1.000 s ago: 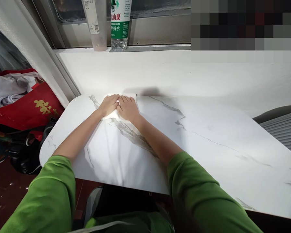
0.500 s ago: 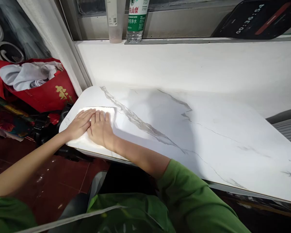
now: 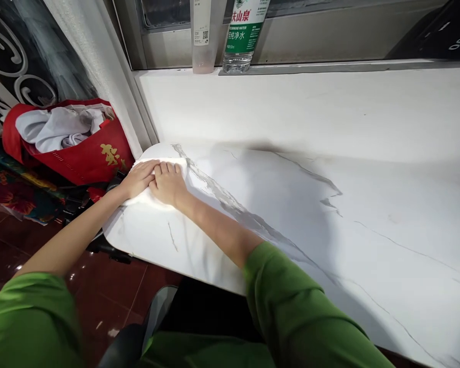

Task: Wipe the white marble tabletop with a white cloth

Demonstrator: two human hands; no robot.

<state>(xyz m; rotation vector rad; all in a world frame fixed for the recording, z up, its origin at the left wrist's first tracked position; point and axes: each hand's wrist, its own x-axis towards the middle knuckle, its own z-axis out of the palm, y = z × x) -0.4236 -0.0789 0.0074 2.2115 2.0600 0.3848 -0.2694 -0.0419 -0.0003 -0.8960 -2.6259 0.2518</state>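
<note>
A folded white cloth (image 3: 182, 166) lies near the far left corner of the white marble table (image 3: 291, 214). My left hand (image 3: 140, 178) and my right hand (image 3: 168, 182) press side by side on it, fingers stretched flat and pointing away from me. Most of the cloth is hidden under the two hands. Green sleeves cover both my upper arms.
A green-labelled water bottle (image 3: 242, 36) and a clear plastic cup (image 3: 203, 38) stand on the window ledge (image 3: 310, 97) behind the table. A red bag (image 3: 80, 148) with grey cloth inside sits on the floor at the left. A dark device (image 3: 440, 36) rests at the top right.
Both hands slid the cloth from the table's far middle to the left near edge, then back toward the far left corner. The view shifted with them.
</note>
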